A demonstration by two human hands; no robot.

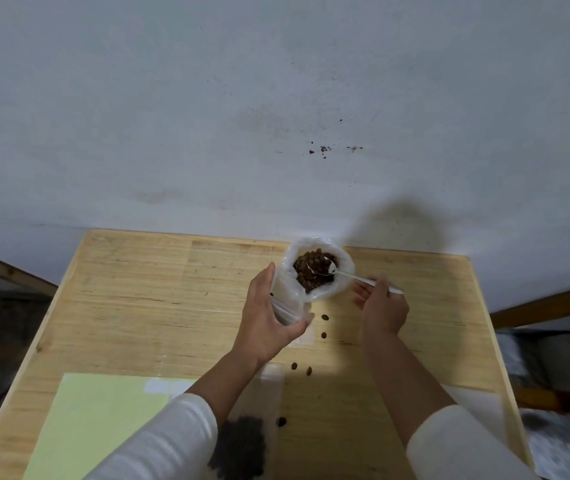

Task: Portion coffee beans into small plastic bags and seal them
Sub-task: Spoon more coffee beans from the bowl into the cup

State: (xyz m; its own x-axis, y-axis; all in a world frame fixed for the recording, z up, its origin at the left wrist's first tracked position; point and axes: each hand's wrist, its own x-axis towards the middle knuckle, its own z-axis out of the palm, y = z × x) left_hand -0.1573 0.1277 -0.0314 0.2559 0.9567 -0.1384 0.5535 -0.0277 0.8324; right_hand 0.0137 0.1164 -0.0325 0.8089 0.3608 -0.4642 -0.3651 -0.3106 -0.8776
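Hands (269,320) flank the bean bag (318,268), spoon (363,279) inside.

I can read no text, label, brand, number or sign anywhere in front of me, neither on the pale green sheet (103,420) at the lower left of the frame nor on the white bag of beans (314,268) near the centre.

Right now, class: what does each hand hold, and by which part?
Left hand grips a small clear plastic bag around its side; right hand pinches a white plastic spoon by its handle end.
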